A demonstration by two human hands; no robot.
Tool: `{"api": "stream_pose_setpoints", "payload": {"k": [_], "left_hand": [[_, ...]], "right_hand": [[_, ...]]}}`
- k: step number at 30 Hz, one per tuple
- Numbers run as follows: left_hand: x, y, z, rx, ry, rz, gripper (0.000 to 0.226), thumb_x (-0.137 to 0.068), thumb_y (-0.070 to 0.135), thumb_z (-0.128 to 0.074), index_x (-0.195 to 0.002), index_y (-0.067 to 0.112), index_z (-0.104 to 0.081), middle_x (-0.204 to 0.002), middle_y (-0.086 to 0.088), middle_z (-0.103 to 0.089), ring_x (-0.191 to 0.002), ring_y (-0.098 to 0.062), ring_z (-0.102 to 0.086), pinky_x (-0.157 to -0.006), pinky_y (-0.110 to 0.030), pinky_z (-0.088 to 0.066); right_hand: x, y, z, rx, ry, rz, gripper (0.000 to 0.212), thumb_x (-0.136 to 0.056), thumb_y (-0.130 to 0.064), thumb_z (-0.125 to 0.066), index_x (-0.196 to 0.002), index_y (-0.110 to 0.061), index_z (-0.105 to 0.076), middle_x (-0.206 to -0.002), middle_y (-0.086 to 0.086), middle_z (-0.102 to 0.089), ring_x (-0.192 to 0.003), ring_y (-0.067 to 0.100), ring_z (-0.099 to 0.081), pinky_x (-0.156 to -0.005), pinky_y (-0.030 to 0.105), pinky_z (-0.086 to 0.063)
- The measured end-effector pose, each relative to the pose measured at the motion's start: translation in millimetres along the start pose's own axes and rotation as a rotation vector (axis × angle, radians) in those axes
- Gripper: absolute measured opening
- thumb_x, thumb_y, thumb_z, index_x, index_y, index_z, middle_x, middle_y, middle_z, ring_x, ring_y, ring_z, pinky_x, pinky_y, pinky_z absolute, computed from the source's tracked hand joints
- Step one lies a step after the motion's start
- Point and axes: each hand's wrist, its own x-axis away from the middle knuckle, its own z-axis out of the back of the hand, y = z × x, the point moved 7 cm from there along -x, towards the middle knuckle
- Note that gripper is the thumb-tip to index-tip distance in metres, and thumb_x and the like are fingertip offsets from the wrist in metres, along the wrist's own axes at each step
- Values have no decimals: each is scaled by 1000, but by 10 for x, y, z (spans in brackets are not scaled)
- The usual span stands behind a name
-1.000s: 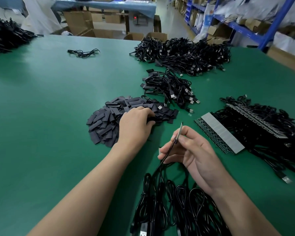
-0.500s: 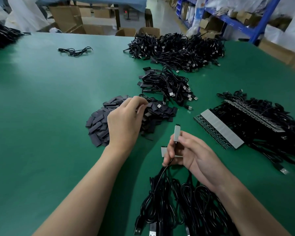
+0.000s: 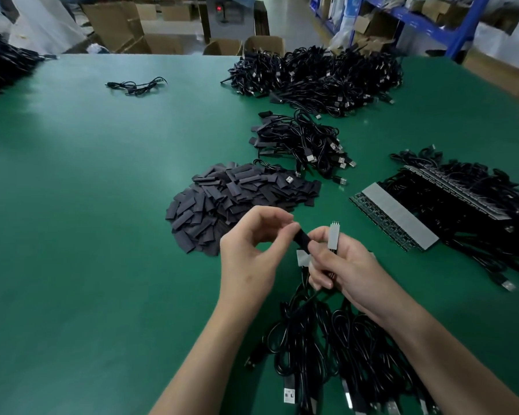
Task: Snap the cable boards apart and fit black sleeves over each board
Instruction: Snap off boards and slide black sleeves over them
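My left hand (image 3: 252, 253) pinches a black sleeve (image 3: 301, 238) between thumb and fingertips, just left of my right hand. My right hand (image 3: 342, 265) grips a small grey cable board (image 3: 333, 236) upright, its black cable hanging down from the fist. A second grey board (image 3: 301, 257) peeks out below the sleeve. Behind my hands lies a heap of flat black sleeves (image 3: 234, 202). To the right lies a joined strip of cable boards (image 3: 399, 217) with cables attached.
Loose black USB cables (image 3: 336, 354) lie under my wrists at the green table's (image 3: 87, 235) near edge. Two more cable piles (image 3: 300, 145) (image 3: 315, 79) sit farther back, a single cable (image 3: 137, 85) at back left. Cardboard boxes and blue shelving stand beyond the table.
My left hand has lifted off the sleeve heap with one sleeve and come right, close to the board. My right hand has turned the board face-on and upright.
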Motion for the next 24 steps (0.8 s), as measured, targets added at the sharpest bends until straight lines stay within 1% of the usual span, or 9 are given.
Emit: {"api": "stream_pose_setpoints", "payload": {"k": [1,3,6,9,12,16,19,22,24], "left_hand": [[12,12,-29,9,-23,1,13,-89,7,-79,-94,17,-73,-89,5,-74,-82,-12,-71,-78,-23,-57],[38,13,-82,67,-92,23,18,-88,7,-79,-102,17,-75,-92,4,-76,-85,-12,-73,-80,-20,-56],[64,-39,-119,198,-192,118,33,-86,11,-77,-115,25,-75,-102,1,-78,-98,-14,-73,-88,-22,-55],[64,-54,-150,212,-300,128,30,-86,14,-76,-114,25,-77,-109,-3,-78,-105,-15,-72,-92,-22,-53],[72,-51,-162,238,-360,146,27,-85,13,-76,-108,27,-81,-110,0,-78,-107,-13,-72,-92,-21,-53],[70,-49,-90,249,-283,123,31,-82,9,-73,-101,31,-82,-104,2,-80,-101,-11,-74,-87,-19,-54],[67,-68,10,224,-199,112,25,-80,17,-78,-100,32,-82,-103,-1,-80,-100,-14,-75,-87,-20,-55],[59,-97,80,119,-143,97,25,-75,26,-86,-96,38,-82,-100,0,-80,-99,-18,-75,-88,-30,-57],[50,-115,94,40,-127,74,24,-74,29,-85,-95,37,-81,-99,1,-80,-98,-19,-75,-88,-38,-57]], "right_hand": [[2,-3,8,4,13,8,27,-98,-32,-61,-109,-9,-57,-56,-1,-41,-51,13,-42,-63,29,-49],[-6,-7,12,-37,10,15,32,-98,-29,-62,-112,0,-59,-57,0,-40,-50,12,-40,-62,28,-48],[-10,-17,-1,-123,-19,18,21,-95,-28,-67,-101,-8,-64,-59,1,-38,-49,11,-38,-60,27,-47],[-5,0,-26,-159,-57,-2,22,-96,-24,-63,-107,-6,-61,-61,2,-38,-48,10,-39,-58,26,-48],[5,21,-72,-185,-115,-26,22,-96,-22,-62,-109,-5,-58,-63,1,-39,-48,9,-39,-57,25,-48],[34,17,-106,-186,-151,-41,24,-99,-27,-61,-113,-8,-55,-65,-1,-35,-53,10,-37,-60,25,-47],[53,-65,-104,-247,-144,-27,16,-99,-30,-52,-99,-16,-44,-69,-5,-31,-57,13,-30,-61,26,-41],[55,-203,-111,-329,-130,-7,15,-99,-22,-34,-87,-19,-27,-70,-3,-26,-58,14,-22,-58,26,-35],[66,-284,-121,-323,-114,-2,20,-105,-15,-29,-86,-19,-27,-70,-2,-26,-58,14,-23,-58,28,-32]]}}
